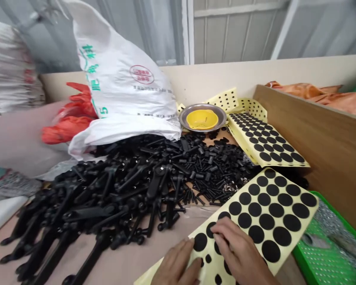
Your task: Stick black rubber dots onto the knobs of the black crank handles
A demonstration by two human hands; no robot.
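Note:
A pale yellow sheet (246, 247) with rows of round black stick-on pads (266, 221) lies slanted at the front of the table. My left hand (178, 263) rests on its near left part, fingers laid flat and the thumb apart, beside a few small black dots and bare patches. On the same sheet, my right hand (240, 253) has thumb and forefinger closed together at the edge of one black pad (211, 229). The fingertips partly cover that pad, so how far it is lifted cannot be seen. My right palm hides several other pads.
Black plastic arm-like parts (112, 198) are heaped at left, small black pins and caps (213, 166) behind. A white woven sack (127, 75) leans over them. A yellow bowl (202, 119) sits in a metal dish, near stacked pad sheets (264, 138). A green basket (329, 257) and wooden board (311, 134) stand right.

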